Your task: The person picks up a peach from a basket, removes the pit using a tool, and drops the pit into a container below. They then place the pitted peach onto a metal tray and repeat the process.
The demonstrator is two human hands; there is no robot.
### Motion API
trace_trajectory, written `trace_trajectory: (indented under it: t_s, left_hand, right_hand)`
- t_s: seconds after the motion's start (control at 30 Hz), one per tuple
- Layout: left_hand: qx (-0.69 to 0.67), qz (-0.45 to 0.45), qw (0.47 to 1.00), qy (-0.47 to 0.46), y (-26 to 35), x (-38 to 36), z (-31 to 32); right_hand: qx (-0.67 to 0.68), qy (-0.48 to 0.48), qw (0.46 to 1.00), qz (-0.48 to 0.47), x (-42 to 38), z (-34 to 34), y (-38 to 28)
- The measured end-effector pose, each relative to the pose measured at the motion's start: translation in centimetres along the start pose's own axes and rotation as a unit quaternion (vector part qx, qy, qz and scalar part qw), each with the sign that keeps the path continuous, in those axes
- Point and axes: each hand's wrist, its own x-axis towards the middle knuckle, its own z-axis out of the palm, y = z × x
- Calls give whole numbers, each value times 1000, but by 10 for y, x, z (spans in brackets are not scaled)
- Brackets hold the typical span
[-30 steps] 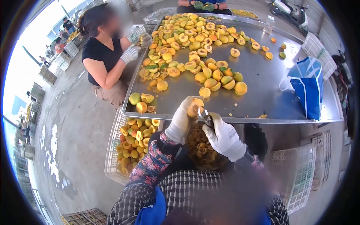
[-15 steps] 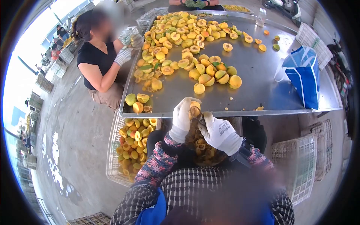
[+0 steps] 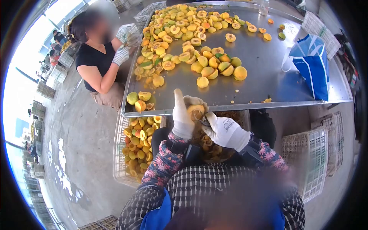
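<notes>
My left hand (image 3: 182, 119), in a white glove, holds a cut yellow peach half (image 3: 196, 110) just over the near table edge, its thumb pointing up. My right hand (image 3: 229, 132), also gloved, is closed around a small dark metal tool (image 3: 205, 121) whose tip meets the cut face of the peach. How deep the tip sits is hidden. Below both hands is a container with brown peach scraps (image 3: 209, 148), partly covered by my arms. On the metal table (image 3: 264, 84) lie many yellow peaches (image 3: 209, 63), halved or scored.
A crate (image 3: 119, 157) of peach halves stands under the table at left. On the table are a blue bag (image 3: 312, 74) and a clear jar (image 3: 263, 7). Another person (image 3: 97, 65) works at the left side. White crates (image 3: 306, 157) stand at lower right.
My hands have come slightly lower and nearer with the peach half, its cut face turned more into view. My left thumb has lifted away from it. The camera view has shifted slightly.
</notes>
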Motion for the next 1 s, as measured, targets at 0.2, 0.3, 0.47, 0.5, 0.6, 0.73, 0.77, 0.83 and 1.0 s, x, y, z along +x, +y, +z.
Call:
trace_trajectory:
  t_s: [0.2, 0.3, 0.47, 0.5, 0.6, 0.73, 0.77, 0.83, 1.0]
  left_hand:
    - [105, -64, 990, -68, 9, 8, -5]
    - [75, -59, 991, -89, 2, 15, -10]
    - [21, -63, 998, -20, -7, 13, 4]
    - [-1, -75, 997, 5, -7, 13, 7]
    - [-13, -100, 995, 16, -11, 16, 8]
    - [81, -76, 994, -11, -21, 20, 7]
    - [110, -56, 992, -18, -25, 23, 4]
    - [169, -15, 985, -36, -35, 32, 0]
    - [104, -17, 994, 40, -56, 32, 7]
  right_hand:
    - [221, -1, 975, 9, -2, 10, 0]
    - [499, -133, 830, 210, -1, 5, -5]
    - [625, -130, 731, 242, -7, 11, 3]
    - [660, -130, 697, 248, -8, 11, 4]
    - [746, -132, 602, 252, -11, 9, 10]
    - [712, -131, 635, 269, -17, 5, 13]
    - [673, -121, 673, 283, -18, 5, 11]
    - [606, -114, 736, 279, -21, 4, 12]
    - [509, -127, 797, 299, -31, -3, 14]
